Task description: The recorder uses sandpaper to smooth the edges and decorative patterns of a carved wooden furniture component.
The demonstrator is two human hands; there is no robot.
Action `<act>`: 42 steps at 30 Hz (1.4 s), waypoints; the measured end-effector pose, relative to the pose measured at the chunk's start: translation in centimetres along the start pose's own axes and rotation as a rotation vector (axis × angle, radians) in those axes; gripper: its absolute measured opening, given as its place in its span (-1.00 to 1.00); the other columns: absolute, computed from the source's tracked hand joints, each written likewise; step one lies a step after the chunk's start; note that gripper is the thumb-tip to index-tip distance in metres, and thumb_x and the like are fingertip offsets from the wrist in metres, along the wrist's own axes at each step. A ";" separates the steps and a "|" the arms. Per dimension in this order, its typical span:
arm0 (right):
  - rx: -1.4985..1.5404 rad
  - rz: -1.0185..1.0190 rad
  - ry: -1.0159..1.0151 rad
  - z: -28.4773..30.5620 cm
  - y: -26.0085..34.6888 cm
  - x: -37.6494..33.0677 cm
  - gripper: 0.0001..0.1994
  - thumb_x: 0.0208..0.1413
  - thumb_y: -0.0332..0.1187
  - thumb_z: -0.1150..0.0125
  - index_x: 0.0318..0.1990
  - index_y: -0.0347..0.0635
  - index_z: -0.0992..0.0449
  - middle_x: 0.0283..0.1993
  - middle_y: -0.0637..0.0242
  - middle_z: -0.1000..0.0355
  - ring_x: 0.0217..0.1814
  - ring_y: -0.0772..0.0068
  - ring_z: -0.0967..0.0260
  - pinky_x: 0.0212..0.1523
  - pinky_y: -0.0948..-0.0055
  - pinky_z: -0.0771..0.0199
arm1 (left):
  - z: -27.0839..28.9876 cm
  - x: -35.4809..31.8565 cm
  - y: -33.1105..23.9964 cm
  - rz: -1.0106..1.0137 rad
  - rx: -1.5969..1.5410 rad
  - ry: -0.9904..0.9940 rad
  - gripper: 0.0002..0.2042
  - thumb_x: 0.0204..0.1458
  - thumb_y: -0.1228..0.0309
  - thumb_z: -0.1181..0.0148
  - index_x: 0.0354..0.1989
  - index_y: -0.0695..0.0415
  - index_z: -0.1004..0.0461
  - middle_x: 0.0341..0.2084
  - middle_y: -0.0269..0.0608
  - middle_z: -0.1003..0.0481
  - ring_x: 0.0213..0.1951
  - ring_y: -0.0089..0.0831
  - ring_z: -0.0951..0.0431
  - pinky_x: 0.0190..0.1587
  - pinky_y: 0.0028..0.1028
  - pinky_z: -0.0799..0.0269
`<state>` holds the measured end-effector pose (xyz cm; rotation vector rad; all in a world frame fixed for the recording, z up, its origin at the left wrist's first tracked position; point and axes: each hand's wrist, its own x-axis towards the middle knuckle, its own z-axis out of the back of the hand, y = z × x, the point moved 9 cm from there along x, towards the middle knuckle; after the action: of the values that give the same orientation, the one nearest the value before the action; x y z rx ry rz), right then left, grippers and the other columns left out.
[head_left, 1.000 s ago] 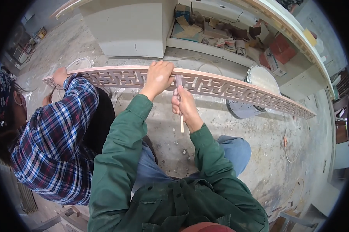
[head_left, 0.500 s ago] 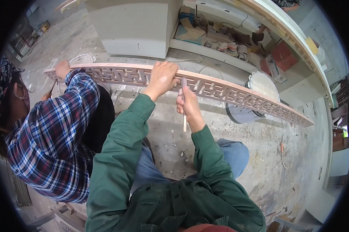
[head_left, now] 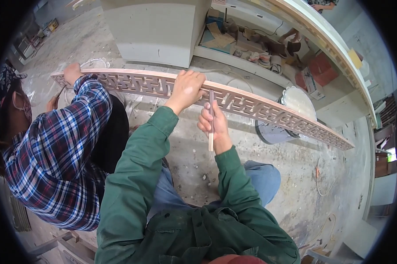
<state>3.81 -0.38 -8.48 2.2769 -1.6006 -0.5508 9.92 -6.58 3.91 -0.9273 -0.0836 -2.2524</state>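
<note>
Under left hand (head_left: 187,90) grip, fretwork panel (head_left: 251,108), right hand (head_left: 214,125) holding stick (head_left: 211,121)

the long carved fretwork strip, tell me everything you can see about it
The fretwork strip is a long, narrow panel of what looks like pale pinkish wood, pierced along its length with a geometric key pattern between solid rails. It is held off the dusty floor, sloping down to the right. The left hand grips its top edge; the right hand holds a thin stick against the cutouts. A co-worker's hand holds the far left end.
</note>
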 end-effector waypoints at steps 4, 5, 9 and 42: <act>0.003 0.014 -0.068 0.6 -1.0 -0.5 -0.66 0.33 0.03 0.23 -0.32 0.02 -0.28 -0.72 0.55 -0.03 -0.82 0.57 0.07 -0.76 0.50 0.08 | 0.0 0.0 -0.2 0.020 0.017 0.001 -0.69 -0.37 0.36 -0.38 -0.43 0.10 -0.40 -0.46 -0.27 -0.45 -0.27 -0.25 -0.45 -0.19 -0.28 -0.23; 0.004 0.007 -0.062 0.5 -0.5 0.4 -0.66 0.33 0.03 0.24 -0.33 0.02 -0.27 -0.72 0.55 -0.03 -0.82 0.56 0.07 -0.77 0.50 0.08 | 0.1 -0.1 -0.3 0.017 0.019 0.004 -0.68 -0.35 0.35 -0.39 -0.41 0.10 -0.38 -0.46 -0.27 -0.45 -0.27 -0.24 -0.44 -0.19 -0.28 -0.21; -0.063 0.003 -0.141 0.3 0.5 1.6 -0.66 0.33 0.03 0.26 -0.34 0.03 -0.26 -0.72 0.55 -0.03 -0.82 0.56 0.07 -0.77 0.49 0.07 | 0.1 -0.5 -0.6 0.016 0.023 -0.015 -0.68 -0.38 0.35 -0.40 -0.42 0.09 -0.41 -0.45 -0.26 -0.45 -0.25 -0.26 -0.46 -0.17 -0.28 -0.23; -0.051 0.014 -0.156 0.1 1.3 2.3 -0.67 0.32 0.01 0.19 -0.38 0.04 -0.25 -0.71 0.53 -0.02 -0.81 0.55 0.10 -0.77 0.48 0.10 | -0.3 -0.2 -0.4 -0.007 0.009 -0.027 -0.65 -0.36 0.33 -0.39 -0.38 0.10 -0.38 -0.43 -0.25 -0.43 -0.27 -0.23 -0.43 -0.20 -0.28 -0.21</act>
<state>3.42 -2.98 -8.30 2.2320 -1.6524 -0.7737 9.60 -6.25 3.68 -0.9542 -0.1093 -2.2441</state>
